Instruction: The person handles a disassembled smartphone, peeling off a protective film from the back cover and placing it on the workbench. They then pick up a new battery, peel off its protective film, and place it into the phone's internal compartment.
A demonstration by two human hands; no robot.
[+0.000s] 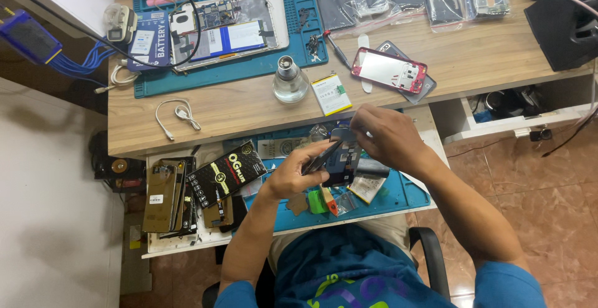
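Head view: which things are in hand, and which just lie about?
In hand:
- dark opened phone, held by left hand and right hand

Lying about:
- red phone frame
- glass bottle
- white cable
- opened tablet
- black box

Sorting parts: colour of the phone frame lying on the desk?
Red phone frame, shiny silver inside; head view shows it best.

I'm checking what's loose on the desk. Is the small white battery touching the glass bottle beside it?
Apart. The head view shows a strip of bare wood between the glass bottle and the white battery, which lies just to the bottle's right.
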